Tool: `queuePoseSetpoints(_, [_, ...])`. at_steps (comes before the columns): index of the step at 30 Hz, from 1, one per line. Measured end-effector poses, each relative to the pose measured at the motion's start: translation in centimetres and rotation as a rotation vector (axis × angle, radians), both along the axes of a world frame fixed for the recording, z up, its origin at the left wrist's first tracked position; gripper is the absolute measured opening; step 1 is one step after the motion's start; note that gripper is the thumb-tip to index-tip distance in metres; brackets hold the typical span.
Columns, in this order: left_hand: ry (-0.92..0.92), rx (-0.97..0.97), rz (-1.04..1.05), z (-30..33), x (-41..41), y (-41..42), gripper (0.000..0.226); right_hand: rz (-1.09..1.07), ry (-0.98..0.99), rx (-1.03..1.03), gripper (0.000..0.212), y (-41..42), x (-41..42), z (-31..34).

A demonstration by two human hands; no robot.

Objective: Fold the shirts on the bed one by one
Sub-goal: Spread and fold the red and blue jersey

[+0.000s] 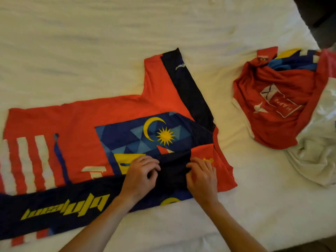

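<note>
The jersey (109, 128) lies spread flat across the bed (91, 42), hem off toward the left edge, collar end pointing right, nearer the near edge than the far one. It's red with a blue panel carrying a yellow crescent and star, white stripes at the hem end, and one sleeve (174, 79) sticking up toward the far side, red with a dark navy band. Along the near side a navy strip with yellow lettering is folded over onto the body.

My left hand (143, 174) is down on the cloth by the collar, fingers curled, pinching the dark fabric there. My right hand (201, 174) sits just beside it, a bit nearer the collar, fingers bent and nipping the same dark fold where it meets the red shoulder. So both grips are narrow and holding jersey, the two hands near each other with a bunched ridge of navy cloth between them.

Out toward the right edge of the bed, well apart from the jersey, there's a crumpled pile (276, 99): another red shirt with a white label showing, heaped against a white garment (316, 142) that trails toward the near right corner.
</note>
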State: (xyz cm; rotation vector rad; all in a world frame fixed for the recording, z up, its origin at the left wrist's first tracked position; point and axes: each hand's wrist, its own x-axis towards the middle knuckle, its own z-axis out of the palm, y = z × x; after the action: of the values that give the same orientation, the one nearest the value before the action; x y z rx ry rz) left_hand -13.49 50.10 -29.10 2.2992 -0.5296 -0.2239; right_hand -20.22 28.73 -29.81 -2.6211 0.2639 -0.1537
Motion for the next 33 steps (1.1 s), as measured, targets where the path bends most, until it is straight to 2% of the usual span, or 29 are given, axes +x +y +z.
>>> queuePoseSetpoints(3, [-0.015,0.053,0.071,1.0,4.5,1.7,0.017,0.104,-0.094,0.034,0.016,1.1,4.6,0.7])
queuePoseSetpoints(8, [0.009,0.211,0.117,1.8,11.9,4.4,0.018,0.198,-0.075,0.017,0.011,2.2,15.2,2.4])
queuePoseSetpoints(10, [-0.021,0.249,0.120,1.8,14.9,4.7,0.016,0.261,0.006,-0.035,0.010,2.5,20.0,2.7])
queuePoseSetpoints(12, [-0.056,0.285,0.138,1.7,17.8,4.7,0.018,0.320,0.136,-0.152,0.018,2.7,24.9,2.7])
queuePoseSetpoints(15, [-0.077,0.351,0.159,1.0,21.3,4.7,0.033,0.425,0.246,-0.334,0.025,3.0,31.4,2.6])
queuePoseSetpoints(18, [-0.057,0.415,0.152,-0.2,23.8,4.6,0.049,0.469,0.313,-0.366,0.040,3.5,36.9,2.6])
queuePoseSetpoints(21, [-0.039,0.507,0.098,-1.9,24.9,5.1,0.055,0.387,0.394,-0.406,0.074,4.7,39.4,1.2])
queuePoseSetpoints(23, [-0.065,0.519,0.067,-3.0,25.0,5.5,0.057,0.281,0.444,-0.474,0.089,5.0,39.9,-0.2])
queuePoseSetpoints(25, [-0.085,0.504,0.051,-3.5,25.1,5.7,0.056,0.260,0.464,-0.547,0.091,4.8,40.8,-0.8])
queuePoseSetpoints(27, [-0.076,0.501,0.050,-3.6,25.4,5.6,0.054,0.331,0.487,-0.625,0.093,4.4,42.1,-0.7])
queuePoseSetpoints(30, [-0.033,0.530,0.050,-3.4,26.0,5.5,0.047,0.370,0.558,-0.660,0.113,4.1,43.4,-0.2])
queuePoseSetpoints(31, [-0.020,0.556,0.052,-3.3,26.2,5.5,0.043,0.365,0.561,-0.680,0.113,4.0,43.4,-0.1])
queuePoseSetpoints(33, [-0.006,0.623,0.060,-3.1,26.6,5.7,0.033,0.357,0.546,-0.698,0.096,3.6,42.8,0.1])
